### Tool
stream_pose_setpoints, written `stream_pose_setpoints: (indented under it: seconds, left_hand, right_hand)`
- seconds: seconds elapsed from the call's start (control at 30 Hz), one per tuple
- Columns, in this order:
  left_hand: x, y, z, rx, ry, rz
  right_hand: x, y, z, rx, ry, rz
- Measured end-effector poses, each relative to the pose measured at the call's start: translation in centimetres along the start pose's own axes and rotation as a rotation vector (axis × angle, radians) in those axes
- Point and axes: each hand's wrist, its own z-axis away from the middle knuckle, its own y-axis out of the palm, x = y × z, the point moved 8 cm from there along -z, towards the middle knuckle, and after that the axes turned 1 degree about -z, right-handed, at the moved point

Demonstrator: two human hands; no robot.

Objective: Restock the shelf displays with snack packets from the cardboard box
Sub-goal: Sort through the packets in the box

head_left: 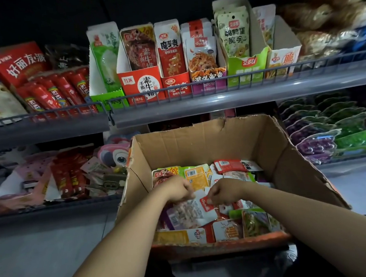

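Note:
An open cardboard box (203, 143) stands in front of the shelves, filled with several mixed snack packets. Both my hands are down inside it. My left hand (178, 189) has curled fingers on the upper edge of a white and purple snack packet (190, 213). My right hand (221, 191) pinches the same packet near its red label. On the upper shelf (218, 99) stand several display cartons of snack packets, among them a red carton (141, 85) and a green carton (245, 68).
A wire rail (196, 85) runs along the front of the upper shelf. The lower shelf holds red packets (69, 175) and toy packs at left, grape-shaped packs (319, 138) at right. Grey floor (45, 249) lies at lower left.

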Motion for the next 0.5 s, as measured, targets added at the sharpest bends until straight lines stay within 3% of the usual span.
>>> stream_pose_setpoints:
  seconds: [0.17,0.3,0.5]
  left_hand:
    - [0.2,-3.4,0.9,-0.143,0.019,0.206]
    - [0.6,-5.4,1.7,-0.217,0.017,0.507]
    - [-0.9,-6.0,2.8,-0.19,0.054,0.971]
  right_hand:
    - [0.9,-2.3,0.5,-0.134,0.01,-0.323]
    - [2.0,-4.4,1.3,-0.208,0.034,-0.519]
    - [4.3,-7.3,2.7,-0.304,-0.009,-0.755]
